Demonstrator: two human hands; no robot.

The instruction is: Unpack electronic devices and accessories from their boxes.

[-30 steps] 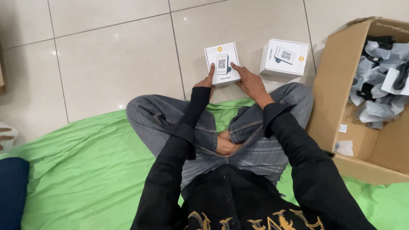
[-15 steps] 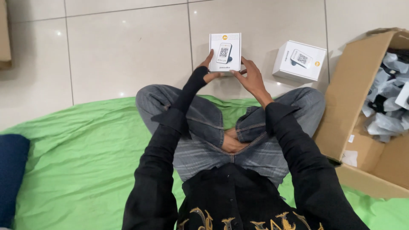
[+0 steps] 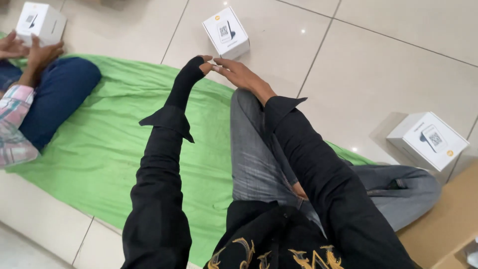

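A small white box (image 3: 225, 32) with a printed picture on top stands on the tiled floor just beyond the green cloth. Both my arms reach toward it in black sleeves. My left hand (image 3: 203, 63), mostly covered by a black cuff, hovers just short of the box's near edge and holds nothing. My right hand (image 3: 240, 74) lies beside it with fingers stretched out flat and empty, its fingertips meeting those of the left hand. Neither hand touches the box.
A second white box (image 3: 428, 141) sits on the floor at right, next to a cardboard carton (image 3: 448, 229). At far left another person's hands (image 3: 30, 50) rest by a third white box (image 3: 40, 20). A green cloth (image 3: 114, 129) covers the floor under my legs.
Both hands held the white box up before me earlier; now it stands on the floor to my left and my hands are off it. The view has swung left.
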